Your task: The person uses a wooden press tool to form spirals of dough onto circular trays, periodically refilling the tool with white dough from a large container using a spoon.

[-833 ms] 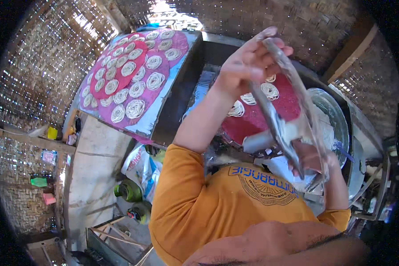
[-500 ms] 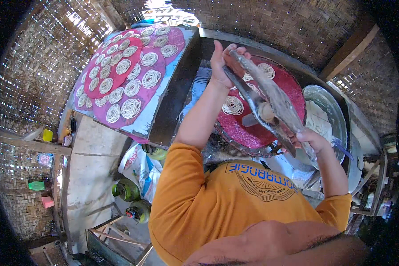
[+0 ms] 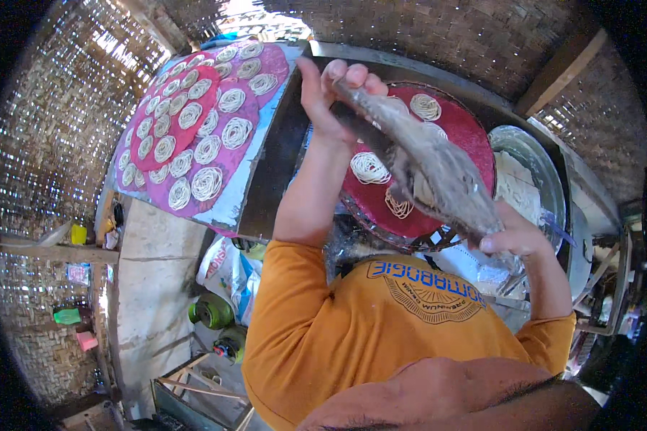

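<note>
A worn, grey-brown wooden hand press (image 3: pixel 442 161) slants across in front of me, its two long arms close together. My left hand (image 3: pixel 338 97) grips the upper end, thumb pointing up, and my right hand (image 3: pixel 517 233) is closed round the lower end. Below the press, thin pale strands of dough (image 3: pixel 400 205) form a loose nest on a round red cloth-covered tray (image 3: pixel 438 233). A finished white coil (image 3: pixel 370 168) lies beside them, and another coil (image 3: pixel 425 108) sits near the tray's far edge. The press hides the middle of the tray.
To the left, a slanted board with pink and red cloths (image 3: pixel 255 133) bears many noodle coils. A large metal basin (image 3: pixel 553 172) with white dough stands right of the tray. Green gas cylinders (image 3: pixel 210 311) and a white sack (image 3: pixel 223 266) are on the floor at left.
The press's arms have come closer together, and it has moved slightly left and towards me. Strands now show below it, where its plunger was visible before.
</note>
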`<state>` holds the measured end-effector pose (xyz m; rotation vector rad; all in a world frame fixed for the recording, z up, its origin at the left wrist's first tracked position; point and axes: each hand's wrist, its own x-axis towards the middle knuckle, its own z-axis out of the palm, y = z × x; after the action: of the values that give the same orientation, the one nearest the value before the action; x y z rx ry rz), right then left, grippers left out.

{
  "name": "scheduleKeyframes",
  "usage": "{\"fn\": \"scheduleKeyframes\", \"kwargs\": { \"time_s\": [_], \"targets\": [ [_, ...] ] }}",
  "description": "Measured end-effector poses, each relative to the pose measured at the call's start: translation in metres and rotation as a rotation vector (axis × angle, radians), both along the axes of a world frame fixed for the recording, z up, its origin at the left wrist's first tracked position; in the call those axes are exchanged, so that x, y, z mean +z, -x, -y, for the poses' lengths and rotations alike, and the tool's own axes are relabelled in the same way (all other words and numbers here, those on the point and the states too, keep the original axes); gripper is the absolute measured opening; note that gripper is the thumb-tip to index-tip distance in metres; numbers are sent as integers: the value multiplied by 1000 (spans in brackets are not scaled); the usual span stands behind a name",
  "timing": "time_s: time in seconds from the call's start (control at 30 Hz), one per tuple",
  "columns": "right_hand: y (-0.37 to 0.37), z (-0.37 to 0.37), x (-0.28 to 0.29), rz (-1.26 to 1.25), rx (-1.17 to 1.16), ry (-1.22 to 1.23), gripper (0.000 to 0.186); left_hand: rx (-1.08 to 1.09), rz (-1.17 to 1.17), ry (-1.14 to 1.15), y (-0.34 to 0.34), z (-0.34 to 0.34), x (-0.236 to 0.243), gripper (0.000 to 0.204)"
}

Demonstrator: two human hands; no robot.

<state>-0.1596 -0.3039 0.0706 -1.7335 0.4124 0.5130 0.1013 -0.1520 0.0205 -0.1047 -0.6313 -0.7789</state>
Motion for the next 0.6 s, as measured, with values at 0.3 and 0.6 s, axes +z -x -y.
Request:
{"fn": "scheduleKeyframes", "kwargs": {
  "time_s": [0.3,0.6],
  "targets": [
    [6,-1,27,56,-2,120,69,-44,224,190,14,4,10,49],
    [12,-7,6,183,52,40,68,-17,301,140,19,-19,12,52]
  ]
}}
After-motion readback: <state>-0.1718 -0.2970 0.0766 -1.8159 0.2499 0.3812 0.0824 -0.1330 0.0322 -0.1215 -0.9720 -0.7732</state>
